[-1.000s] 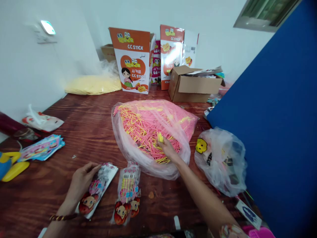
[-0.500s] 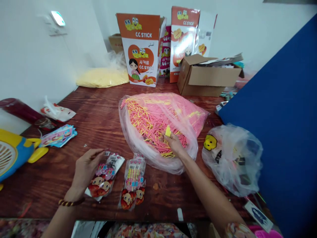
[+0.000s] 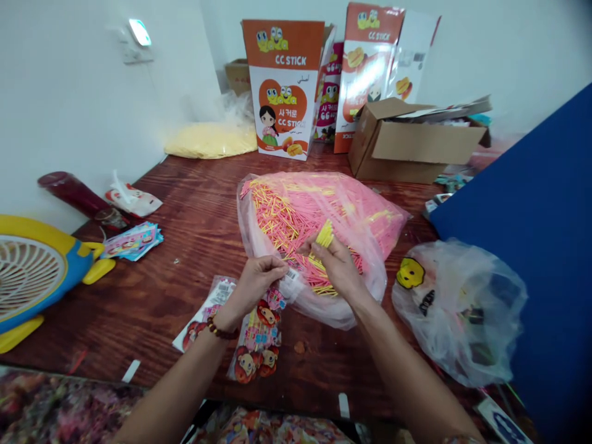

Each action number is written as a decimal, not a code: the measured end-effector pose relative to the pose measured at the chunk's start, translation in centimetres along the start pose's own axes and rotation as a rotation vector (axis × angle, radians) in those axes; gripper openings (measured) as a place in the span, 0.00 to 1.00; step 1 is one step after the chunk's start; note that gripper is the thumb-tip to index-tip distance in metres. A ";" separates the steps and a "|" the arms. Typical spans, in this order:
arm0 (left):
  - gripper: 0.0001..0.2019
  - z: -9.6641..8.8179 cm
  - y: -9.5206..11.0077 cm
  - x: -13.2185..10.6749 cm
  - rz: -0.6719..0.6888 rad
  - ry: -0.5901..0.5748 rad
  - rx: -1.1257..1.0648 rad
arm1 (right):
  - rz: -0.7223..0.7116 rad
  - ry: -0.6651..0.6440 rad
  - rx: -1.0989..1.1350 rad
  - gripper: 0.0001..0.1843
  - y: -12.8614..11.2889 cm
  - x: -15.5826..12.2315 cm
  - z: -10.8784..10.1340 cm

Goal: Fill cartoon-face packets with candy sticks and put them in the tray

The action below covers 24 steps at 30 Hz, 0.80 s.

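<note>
My right hand [image 3: 340, 265] is closed around a small bundle of yellow sticks [image 3: 325, 233], their ends showing above the fingers. Pinched in my left hand [image 3: 256, 280] is the top of a clear printed packet [image 3: 291, 279], partly hidden by the fingers. Both hands are at the near side of a large clear plastic bag [image 3: 247, 216] full of pink and yellow sticks [image 3: 287, 216]. Below my left hand lie printed packets with sticks in them [image 3: 254, 357]. A stack of flat packets [image 3: 197, 320] lies left of these, partly behind my wrist.
Cartons [image 3: 282, 68] and an opened brown box [image 3: 416, 145] stand at the back. A yellow-filled bag [image 3: 210, 142] lies at the back left. On the left are a yellow-blue fan [image 3: 78, 259], a dark red bottle [image 3: 74, 191] and tissues [image 3: 134, 200]. A crumpled plastic bag [image 3: 467, 302] sits right.
My left hand has moved right from the flat packets, bringing a packet to the stick bag. My right hand has lifted slightly with the yellow sticks. The view has shifted left.
</note>
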<state>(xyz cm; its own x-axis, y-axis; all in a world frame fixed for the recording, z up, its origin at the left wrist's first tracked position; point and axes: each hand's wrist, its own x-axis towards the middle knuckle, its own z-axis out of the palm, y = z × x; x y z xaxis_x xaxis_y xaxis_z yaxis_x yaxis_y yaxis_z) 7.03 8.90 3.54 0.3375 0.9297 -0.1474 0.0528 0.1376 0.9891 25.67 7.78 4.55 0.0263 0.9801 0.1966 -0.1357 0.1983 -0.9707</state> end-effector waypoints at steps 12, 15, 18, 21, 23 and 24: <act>0.14 0.4 -0.7 1.1 0.146 -0.051 0.265 | -0.075 -0.230 -0.660 0.03 1.0 -1.1 -0.4; 0.16 0.5 -0.8 1.1 0.164 -0.081 0.264 | -0.036 -0.183 -0.580 0.03 1.0 -0.9 -0.7; 0.16 0.5 -0.7 0.7 0.206 -0.100 0.234 | -0.003 -0.027 -0.352 0.06 0.4 -0.7 -1.0; 0.15 0.7 -0.3 0.4 0.254 -0.112 0.257 | -0.028 0.143 -0.024 0.08 -0.7 -0.4 -0.4; 0.15 0.9 0.0 0.3 0.270 -0.107 0.276 | -0.061 0.194 0.137 0.09 -1.4 -0.3 0.5; 0.15 1.0 0.2 0.2 0.272 -0.104 0.276 | -0.076 0.204 0.186 0.10 -1.6 -0.3 1.0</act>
<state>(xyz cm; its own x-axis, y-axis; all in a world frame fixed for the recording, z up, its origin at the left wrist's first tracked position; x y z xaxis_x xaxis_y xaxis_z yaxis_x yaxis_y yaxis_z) 8.08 8.80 3.69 0.4666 0.8780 0.1063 0.1945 -0.2191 0.9561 24.93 7.14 6.21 0.2401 0.9460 0.2179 -0.3049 0.2865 -0.9083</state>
